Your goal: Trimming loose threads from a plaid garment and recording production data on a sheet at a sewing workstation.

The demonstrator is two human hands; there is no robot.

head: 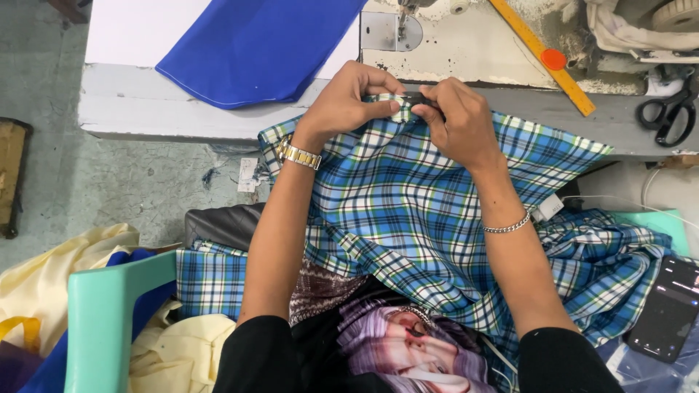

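Observation:
My left hand [349,102] and my right hand [457,120] meet at the top edge of a blue, green and white plaid cloth [415,211], both pinching a folded bit of it against the front edge of the sewing table [145,109]. The cloth drapes down over my lap. A metal watch [298,153] is on my left wrist and a silver chain bracelet [507,226] on my right. The fingertips hide the exact spot they grip.
A plain blue fabric [255,47] lies on the table, with the sewing machine's needle plate [389,30] behind my hands. A yellow ruler [542,57], black scissors [666,113], a phone [666,306], a teal plastic chair [102,320] and cream cloth [58,269] surround me.

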